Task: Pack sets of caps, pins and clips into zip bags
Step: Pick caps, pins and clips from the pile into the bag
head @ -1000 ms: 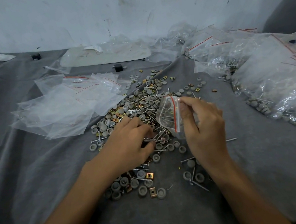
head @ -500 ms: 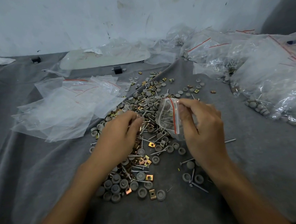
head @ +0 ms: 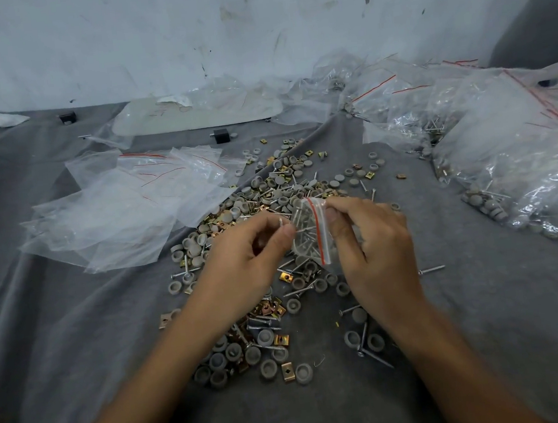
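caps (head: pixel 252 354) grey | clips (head: pixel 286 371) brass-gold | zip bag (head: pixel 311 230) clear, red-striped | cloth (head: pixel 77 336) grey

Only one camera looks here, and it sits on my head. It faces forward and down, toward the heap of small parts (head: pixel 288 182) on the grey cloth (head: pixel 79 353). The heap is in the middle of the frame, near the lens; my left hand (head: pixel 248 256) and right hand (head: pixel 374 249) are over it. Behind the heap the view reaches the white wall (head: pixel 183 32). The wide lens also takes in empty bags (head: pixel 126 213) left of the heap and filled bags (head: pixel 513 159) right of it.
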